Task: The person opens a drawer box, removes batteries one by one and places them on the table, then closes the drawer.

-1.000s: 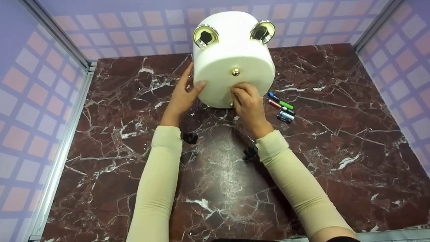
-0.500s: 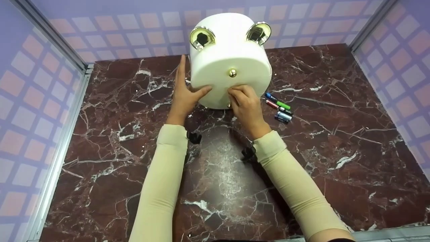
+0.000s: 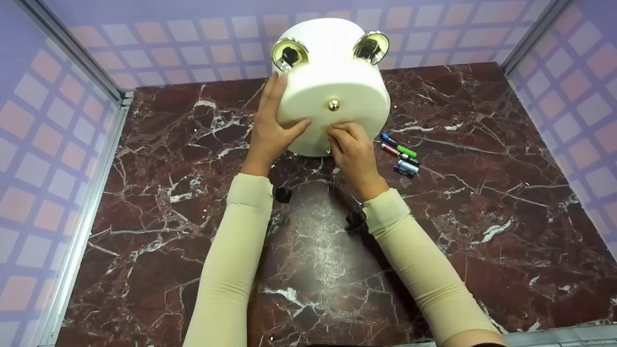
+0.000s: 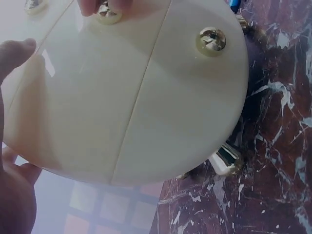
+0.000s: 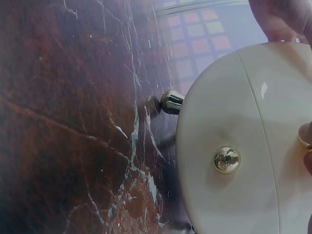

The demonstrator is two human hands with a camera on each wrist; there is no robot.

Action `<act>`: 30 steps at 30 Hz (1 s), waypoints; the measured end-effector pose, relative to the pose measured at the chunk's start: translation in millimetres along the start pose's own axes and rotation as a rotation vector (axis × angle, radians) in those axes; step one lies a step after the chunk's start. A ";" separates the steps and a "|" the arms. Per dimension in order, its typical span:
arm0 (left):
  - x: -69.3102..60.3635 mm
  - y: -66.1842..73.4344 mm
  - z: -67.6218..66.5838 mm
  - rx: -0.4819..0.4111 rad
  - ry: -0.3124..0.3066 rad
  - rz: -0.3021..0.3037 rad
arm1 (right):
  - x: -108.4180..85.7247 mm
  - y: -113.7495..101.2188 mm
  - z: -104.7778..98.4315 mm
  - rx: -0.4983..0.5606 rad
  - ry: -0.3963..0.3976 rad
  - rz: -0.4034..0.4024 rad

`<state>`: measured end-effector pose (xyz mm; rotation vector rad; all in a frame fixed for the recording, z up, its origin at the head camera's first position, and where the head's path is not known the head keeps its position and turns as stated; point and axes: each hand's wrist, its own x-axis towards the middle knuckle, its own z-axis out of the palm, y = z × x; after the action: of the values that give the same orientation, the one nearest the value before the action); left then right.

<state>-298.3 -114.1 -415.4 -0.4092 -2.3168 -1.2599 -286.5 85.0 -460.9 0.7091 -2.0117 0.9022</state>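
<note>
A glossy cream round-fronted drawer box (image 3: 337, 72) stands at the back of the table, with two gold ring-like pieces on top. Seams divide its front into drawers. A gold upper knob (image 3: 334, 104) and lower knob (image 4: 211, 41) are exposed. My right hand (image 3: 355, 152) pinches the middle knob (image 4: 108, 14) between thumb and fingertips; in the head view that knob is hidden. Against the box's left side lies my left hand (image 3: 271, 127), its fingers extended and its thumb on the front face. The drawer seams look closed.
Several short coloured cylinders (image 3: 406, 166) lie on the marbled table (image 3: 482, 202) just right of the box. Gold feet (image 4: 225, 160) hold the box off the surface. Tile-patterned walls (image 3: 212, 38) stand behind and at both sides.
My left hand has shifted right and up along the box's left side, its fingers now lying over the edge. The right hand stays at the middle knob; the camera view shifted slightly.
</note>
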 end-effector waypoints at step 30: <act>0.9 -2.0 -1.1 0.023 -0.104 -0.135 | -28.9 10.1 -12.1 0.160 -0.013 0.309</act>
<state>-299.7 -116.2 -415.8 -0.3225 -2.4805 -1.3021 -273.6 105.1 -483.4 0.4964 -2.1121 1.2514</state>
